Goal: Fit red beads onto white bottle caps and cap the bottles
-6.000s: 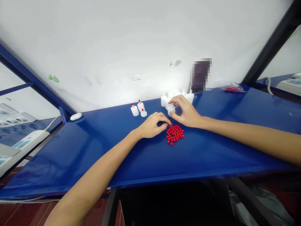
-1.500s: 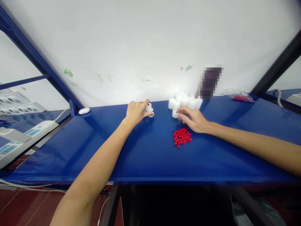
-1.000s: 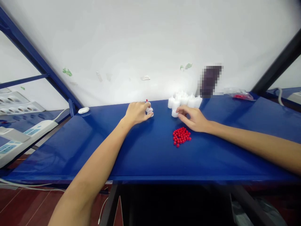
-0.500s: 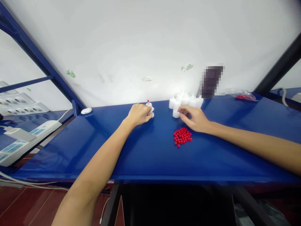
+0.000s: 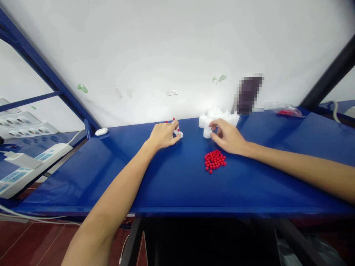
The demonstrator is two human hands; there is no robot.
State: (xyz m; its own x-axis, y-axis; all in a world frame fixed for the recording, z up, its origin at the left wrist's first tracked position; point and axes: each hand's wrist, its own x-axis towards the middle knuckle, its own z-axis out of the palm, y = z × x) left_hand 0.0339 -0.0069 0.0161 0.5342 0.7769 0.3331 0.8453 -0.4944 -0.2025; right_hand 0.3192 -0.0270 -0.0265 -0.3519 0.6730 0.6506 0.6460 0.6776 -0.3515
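Note:
On the blue table (image 5: 177, 184) my left hand (image 5: 162, 135) rests curled at the back, its fingers closed around a small white bottle with a red cap (image 5: 176, 132); other red-capped bottles behind it are mostly hidden. My right hand (image 5: 227, 136) reaches toward a cluster of white bottles (image 5: 217, 117) and pinches one white bottle (image 5: 206, 132) at the cluster's front edge. A heap of small red caps (image 5: 214, 161) lies just in front of my right hand.
A white oval object (image 5: 101, 131) sits at the table's back left. A clear bag with red pieces (image 5: 285, 111) lies at the back right. White power strips (image 5: 19, 173) lie on the neighbouring bench at left. A white wall stands behind the table.
Six seconds ago both hands worked by the red heap. My left hand moved left to the capped bottles and has stayed there. My right hand shifted slightly back onto a white bottle.

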